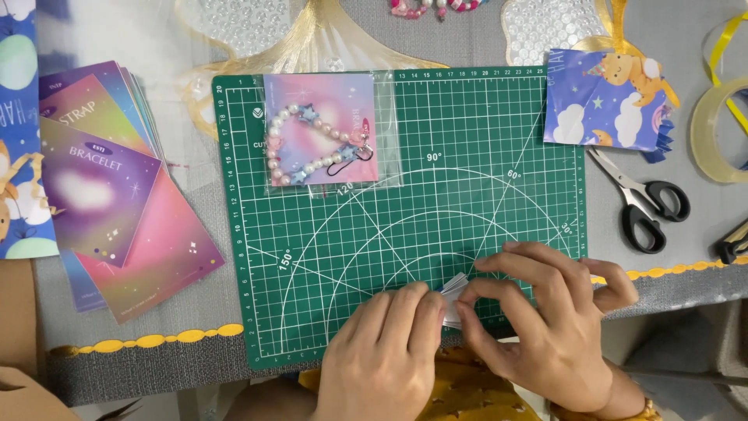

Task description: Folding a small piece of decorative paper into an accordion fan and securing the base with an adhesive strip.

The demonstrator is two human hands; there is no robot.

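Left hand [386, 351] and right hand [545, 320], fingers curled, pinch what seems folded white paper [454, 292] together.

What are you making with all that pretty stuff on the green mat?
A person works at a green cutting mat with both bare hands. The left hand and right hand pinch a small folded white paper piece together near the mat's front edge. Further back on the mat lies a bead strap on a pink card in a clear sleeve. A stack of colourful cards sits to the left, and black-handled scissors and a tape roll lie to the right.
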